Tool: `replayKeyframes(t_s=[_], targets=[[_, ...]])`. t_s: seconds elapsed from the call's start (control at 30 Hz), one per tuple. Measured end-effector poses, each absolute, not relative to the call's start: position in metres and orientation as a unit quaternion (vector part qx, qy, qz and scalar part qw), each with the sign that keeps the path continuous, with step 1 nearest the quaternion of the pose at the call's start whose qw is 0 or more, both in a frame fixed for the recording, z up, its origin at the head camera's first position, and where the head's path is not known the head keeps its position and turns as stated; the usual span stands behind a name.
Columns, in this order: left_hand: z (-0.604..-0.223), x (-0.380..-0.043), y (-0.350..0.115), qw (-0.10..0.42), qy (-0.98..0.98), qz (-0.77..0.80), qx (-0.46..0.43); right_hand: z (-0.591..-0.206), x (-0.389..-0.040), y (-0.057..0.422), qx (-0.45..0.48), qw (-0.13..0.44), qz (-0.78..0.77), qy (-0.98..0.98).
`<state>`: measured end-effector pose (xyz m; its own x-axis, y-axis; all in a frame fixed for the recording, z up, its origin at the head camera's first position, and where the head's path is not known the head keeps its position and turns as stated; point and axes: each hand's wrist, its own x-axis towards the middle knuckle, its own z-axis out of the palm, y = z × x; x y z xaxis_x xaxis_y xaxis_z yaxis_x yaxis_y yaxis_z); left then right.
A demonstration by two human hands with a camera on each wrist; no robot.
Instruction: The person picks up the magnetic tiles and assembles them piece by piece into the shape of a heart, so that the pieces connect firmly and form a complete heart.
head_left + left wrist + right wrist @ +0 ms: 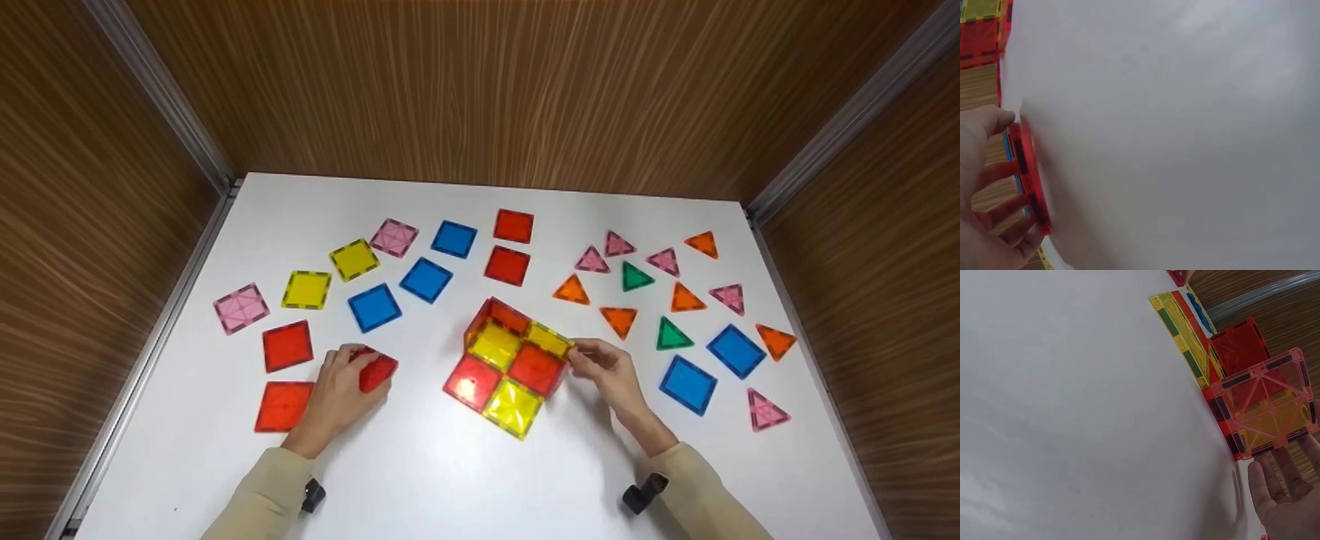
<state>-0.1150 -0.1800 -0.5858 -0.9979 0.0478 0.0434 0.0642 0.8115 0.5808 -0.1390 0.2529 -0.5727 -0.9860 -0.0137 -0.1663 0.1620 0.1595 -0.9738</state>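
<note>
Your left grip [339, 394] pinches a red square tile [379, 369], thumb and fingers curled round its edges, to the left of the red-and-yellow block [495, 343] and apart from it. Your right grip [611, 375] pinches that block at its right corner, by the end of a yellow tile [550, 340]; the right wrist view shows a pink square tile [1266, 405] at those fingertips, on the block's side.

Around the block on the white table [450, 491], two red squares [507, 265] lie just behind it. Behind and to its left come three blue squares [426, 280], with two yellow squares [306, 289] and two pink squares [241, 308] farther out. Well left of the block are two more red tiles [287, 346], one partly hidden by your left hand. Right of the block, past your right hand, lie two blue tiles [688, 385] and scattered pink, orange and green triangles [637, 277].
</note>
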Motion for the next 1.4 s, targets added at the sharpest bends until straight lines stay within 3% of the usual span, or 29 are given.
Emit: replayKeyframes(t_s=[0.33, 0.77, 1.4], targets=[[-0.573, -0.127, -0.135, -0.098, -0.862, -0.495, 0.046, -0.572, -0.14, 0.254, 0.063, 0.076, -0.639, 0.763], [-0.571, -0.14, -0.102, -0.19, -0.764, -0.616, 0.023, -0.57, -0.141, 0.253, 0.055, 0.078, -0.635, 0.767], [-0.573, -0.127, -0.096, -0.17, -0.756, -0.632, -0.006, -0.57, -0.143, 0.253, 0.044, 0.074, -0.632, 0.77]])
